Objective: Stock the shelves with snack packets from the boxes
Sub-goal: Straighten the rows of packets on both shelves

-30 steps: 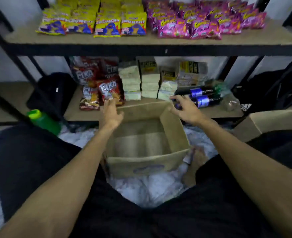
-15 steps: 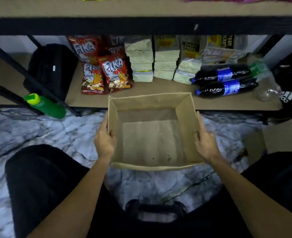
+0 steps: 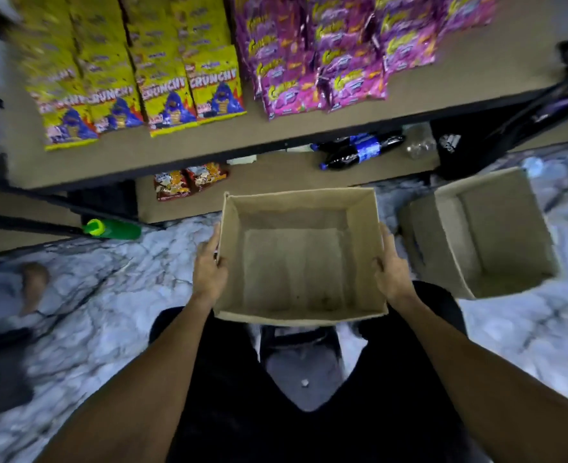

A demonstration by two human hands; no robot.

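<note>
I hold the cardboard box [image 3: 296, 208] between both hands, its open top facing up at me so that I look straight onto its brown inner floor. My left grip [image 3: 209, 272] clamps the left wall: the thumb hooks over the rim to the inside and the fingers lie flat along the outside. My right grip [image 3: 392, 279] does the same on the right wall, thumb inside and fingers outside. Both are closed on the cardboard, near the corners closest to me. The box is off the floor [image 3: 109, 289], which is white marble with dark veins. Its near wall sits over my black-clad legs and its far wall lies near the front edge of the lower shelf [image 3: 276, 172].

On the upper shelf [image 3: 176, 152] the snack packets lie in overlapping rows. The yellow packets [image 3: 162, 91] fill the left part, their lowest row near the front edge. The purple packets [image 3: 326, 68] lie just beside them to the right. Both are blurred, though "CRUNCHY" can be read on the yellow ones. On the lower shelf, red packets [image 3: 189, 180] lie towards its left end, partly hidden under the upper shelf. Two dark bottles [image 3: 359, 150] with blue labels lie on their sides towards the right end.

A second box [image 3: 483, 235], open and tilted, rests on the floor just to the right of the one I hold, apart from it. A green bottle [image 3: 112, 228] with a lighter cap lies on its side by the lower shelf's left front corner.
</note>
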